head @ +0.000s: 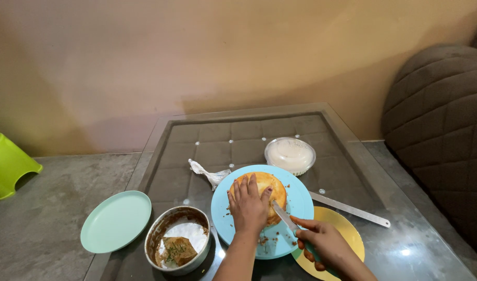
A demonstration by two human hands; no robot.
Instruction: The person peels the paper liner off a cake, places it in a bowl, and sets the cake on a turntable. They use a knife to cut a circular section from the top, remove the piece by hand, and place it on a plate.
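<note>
A round golden cake (pixel 272 188) sits on a light blue plate (pixel 301 200) on the glass table. My left hand (pixel 248 205) lies flat on top of the cake, fingers spread. My right hand (pixel 321 243) grips a knife (pixel 284 215) by its handle, and the blade goes into the cake's near side. Brown crumbs lie on the plate around the cake. A yellow plate (pixel 347 233) lies partly under the blue one, beneath my right hand.
A round metal cake tin (pixel 168 221) with paper lining stands at the left, next to a mint green plate (pixel 115 221). Behind the cake are a covered white bowl (pixel 290 155) and crumpled paper (pixel 210 174). A long metal spatula (pixel 350 209) lies to the right. A green stool (pixel 4 164) and a brown chair (pixel 441 130) flank the table.
</note>
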